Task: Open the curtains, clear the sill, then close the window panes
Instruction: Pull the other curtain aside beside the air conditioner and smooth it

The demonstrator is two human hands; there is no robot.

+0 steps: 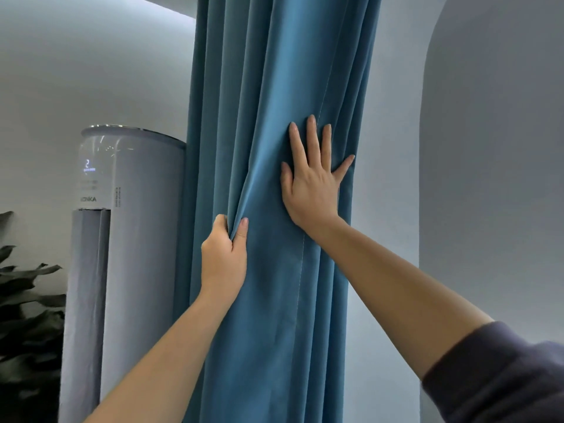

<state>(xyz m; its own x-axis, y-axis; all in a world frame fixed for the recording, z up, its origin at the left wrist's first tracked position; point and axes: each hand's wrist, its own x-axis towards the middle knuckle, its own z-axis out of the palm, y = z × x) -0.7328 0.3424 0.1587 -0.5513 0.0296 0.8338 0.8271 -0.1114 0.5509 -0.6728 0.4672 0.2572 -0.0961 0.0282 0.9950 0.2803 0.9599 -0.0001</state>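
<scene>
left hand (224, 257): bare, no rings or watch showing, short plain nails | left forearm: bare all the way down to the frame edge | right hand (311, 184): bare too, nothing on the wrist | right arm: dark greyish-purple sleeve (500, 374) pushed up near the elbow, soft knit-looking fabric

A blue curtain (274, 209) hangs gathered in folds down the middle. The left hand (224, 254) pinches a fold of it between thumb and fingers. The right hand (312, 181) lies flat against the cloth, higher and to the right, fingers spread; a dark sleeve (500, 374) shows near the right edge. Just left of the curtain stands a white tower air conditioner (134, 239) with a lit display. Dark leaves (27, 300) fill the far left. A pale wall (488, 178) lies right.
</scene>
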